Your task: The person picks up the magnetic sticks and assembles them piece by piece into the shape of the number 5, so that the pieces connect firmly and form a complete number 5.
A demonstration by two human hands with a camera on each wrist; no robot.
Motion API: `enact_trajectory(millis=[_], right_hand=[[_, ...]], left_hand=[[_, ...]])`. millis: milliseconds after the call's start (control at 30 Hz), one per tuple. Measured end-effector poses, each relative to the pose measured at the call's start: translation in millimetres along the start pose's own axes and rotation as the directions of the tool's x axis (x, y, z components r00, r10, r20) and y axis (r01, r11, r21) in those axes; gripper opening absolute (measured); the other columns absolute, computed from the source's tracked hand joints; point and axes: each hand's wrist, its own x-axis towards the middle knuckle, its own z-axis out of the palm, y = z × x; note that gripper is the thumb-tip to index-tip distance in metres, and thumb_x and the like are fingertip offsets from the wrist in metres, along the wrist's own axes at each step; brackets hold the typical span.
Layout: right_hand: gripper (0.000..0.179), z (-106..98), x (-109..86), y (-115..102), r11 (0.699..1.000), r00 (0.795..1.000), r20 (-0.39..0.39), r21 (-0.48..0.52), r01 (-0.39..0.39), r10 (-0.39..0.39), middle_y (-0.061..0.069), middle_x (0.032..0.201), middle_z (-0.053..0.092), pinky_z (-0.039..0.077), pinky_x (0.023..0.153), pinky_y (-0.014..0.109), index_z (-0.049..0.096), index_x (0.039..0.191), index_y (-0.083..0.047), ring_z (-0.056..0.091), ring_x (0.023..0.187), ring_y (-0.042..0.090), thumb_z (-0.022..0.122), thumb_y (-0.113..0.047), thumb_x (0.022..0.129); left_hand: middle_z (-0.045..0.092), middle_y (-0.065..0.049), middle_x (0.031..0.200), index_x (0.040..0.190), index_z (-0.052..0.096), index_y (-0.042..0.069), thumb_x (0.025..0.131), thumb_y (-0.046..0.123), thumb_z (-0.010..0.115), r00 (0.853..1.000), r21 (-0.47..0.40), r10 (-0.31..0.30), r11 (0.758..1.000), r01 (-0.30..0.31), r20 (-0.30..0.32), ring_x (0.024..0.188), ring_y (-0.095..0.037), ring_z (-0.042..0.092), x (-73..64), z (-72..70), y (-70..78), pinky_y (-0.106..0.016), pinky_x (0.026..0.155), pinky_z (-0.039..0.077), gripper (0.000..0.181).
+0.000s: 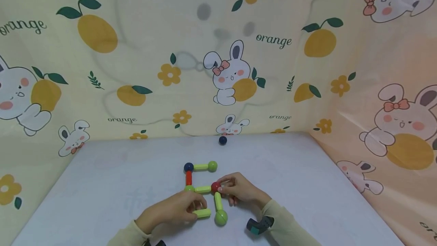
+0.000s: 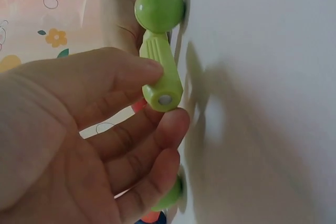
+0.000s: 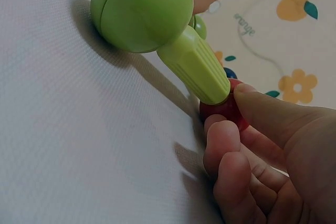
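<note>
My left hand (image 1: 179,205) pinches a light green magnetic stick (image 1: 203,213) between thumb and fingers, low over the table; a silver magnet shows in its end in the left wrist view. With thumb and fingertips, my right hand (image 1: 242,190) grips a red ball (image 1: 215,187). From that ball one green stick (image 1: 218,202) runs toward me to a large green ball (image 1: 221,217). Another green stick (image 1: 203,190) leads left to a green ball (image 1: 189,189), partly hidden by my left hand. Beyond it, a red stick (image 1: 189,178) reaches a dark blue ball (image 1: 188,167).
A further green stick (image 1: 200,167) joins the blue ball to a green ball (image 1: 212,166). One loose dark blue ball (image 1: 222,140) lies at the back edge of the white table (image 1: 112,185). Printed cloth (image 1: 143,56) rises behind and at the sides.
</note>
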Motion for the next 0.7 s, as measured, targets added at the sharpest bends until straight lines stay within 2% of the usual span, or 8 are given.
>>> enact_trajectory(millis=[400, 700], right_hand=[[0.037, -1, 0.2, -1, 1.000, 1.000, -0.001, 0.000, -0.007, 0.007, -0.002, 0.062, 0.064, 0.045, 0.046, 0.018, 0.064, 0.132, -0.004, 0.053, 0.045, 0.006, 0.065, -0.020, 0.099], [0.036, -1, 0.2, 1, 1.000, 1.000, -0.010, -0.001, -0.018, 0.018, -0.002, 0.062, 0.064, 0.044, 0.046, 0.018, 0.065, 0.131, -0.006, 0.052, 0.045, 0.006, 0.065, -0.022, 0.099]], left_hand=[[0.064, 0.006, 0.090, 0.107, 0.071, 0.015, 0.085, 0.002, 0.073, 0.999, -0.041, 0.020, 0.999, -0.018, 0.035, 0.077, -0.001, 0.055, -2.5, 3.2, 9.6, -0.017, 0.071, 0.049, 0.026], [0.065, 0.007, 0.088, 0.107, 0.071, 0.015, 0.086, 0.003, 0.073, 0.999, -0.054, 0.009, 0.999, -0.006, 0.047, 0.074, -0.001, 0.054, -2.3, 6.8, 12.6, -0.017, 0.069, 0.048, 0.024]])
